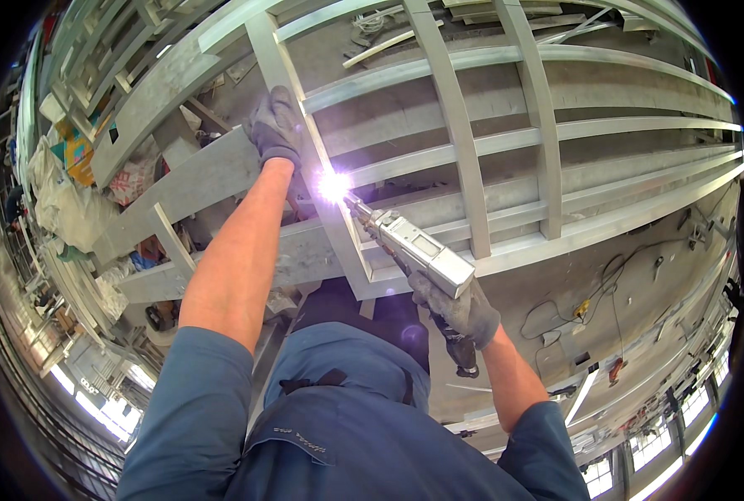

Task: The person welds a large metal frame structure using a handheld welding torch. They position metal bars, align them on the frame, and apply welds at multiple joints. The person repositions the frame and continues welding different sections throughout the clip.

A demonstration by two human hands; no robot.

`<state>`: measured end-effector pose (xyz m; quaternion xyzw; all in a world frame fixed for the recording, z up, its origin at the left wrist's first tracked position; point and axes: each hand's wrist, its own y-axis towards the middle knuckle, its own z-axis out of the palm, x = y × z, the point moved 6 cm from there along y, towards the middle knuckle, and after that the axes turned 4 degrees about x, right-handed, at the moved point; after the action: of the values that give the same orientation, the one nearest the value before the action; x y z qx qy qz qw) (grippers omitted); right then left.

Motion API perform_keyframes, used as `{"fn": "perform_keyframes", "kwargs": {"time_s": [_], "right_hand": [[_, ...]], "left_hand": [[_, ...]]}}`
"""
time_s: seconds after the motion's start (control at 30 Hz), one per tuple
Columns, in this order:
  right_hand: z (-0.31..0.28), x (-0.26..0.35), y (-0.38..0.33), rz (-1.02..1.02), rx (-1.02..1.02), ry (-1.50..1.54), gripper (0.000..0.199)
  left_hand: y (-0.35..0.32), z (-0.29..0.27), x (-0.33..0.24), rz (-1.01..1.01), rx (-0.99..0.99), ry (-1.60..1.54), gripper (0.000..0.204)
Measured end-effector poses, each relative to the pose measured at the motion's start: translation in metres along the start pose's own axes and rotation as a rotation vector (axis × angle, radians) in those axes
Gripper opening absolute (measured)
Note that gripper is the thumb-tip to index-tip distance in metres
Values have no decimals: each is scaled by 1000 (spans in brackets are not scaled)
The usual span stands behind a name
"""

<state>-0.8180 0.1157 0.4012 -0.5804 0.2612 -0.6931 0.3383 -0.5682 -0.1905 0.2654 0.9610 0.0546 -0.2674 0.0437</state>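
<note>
My right hand (457, 311), in a dark grey glove, is closed around the grip of a handheld welding gun (422, 250) with a silver, boxy body. Its nozzle points up and left at a bright violet-white arc (333, 186) on the end bar of a metal frame (549, 167). The glare hides the joint there. My left hand (275, 125), gloved too, lies against the same end bar above the arc. Its fingers are together and curled at the bar's edge, their tips partly out of sight. The frame is a grid of long rails and crossbars.
Wide metal beams (180, 188) run beneath the frame and out to the left. Crumpled pale sheeting (71, 196) and bags lie at far left. On the floor to the right are a looped black cable (614, 271), a yellow item (582, 308) and an orange-red tool (615, 370).
</note>
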Motion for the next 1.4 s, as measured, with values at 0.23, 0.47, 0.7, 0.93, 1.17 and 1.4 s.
{"fn": "perform_keyframes", "kwargs": {"time_s": [0.23, 0.47, 0.7, 0.93, 1.17, 1.4], "right_hand": [[0, -6, -1, -72, 3, 9, 46], [-10, -35, -33, -73, -39, 54, 44], [-1, -73, -67, -141, 9, 145, 36], [5, -123, -82, -192, 70, 167, 35], [3, -96, -73, -99, 59, 249, 39], [7, -107, -70, -78, 91, 306, 57]], "left_hand": [[0, 1, 6, 68, 32, 77, 54], [-2, -2, -3, -31, 64, 11, 59], [6, 6, 8, -130, 205, -21, 63], [3, 0, -1, -66, 136, -70, 63], [3, 1, -2, -18, 143, -110, 62], [4, 2, 4, -10, 117, -114, 63]]}}
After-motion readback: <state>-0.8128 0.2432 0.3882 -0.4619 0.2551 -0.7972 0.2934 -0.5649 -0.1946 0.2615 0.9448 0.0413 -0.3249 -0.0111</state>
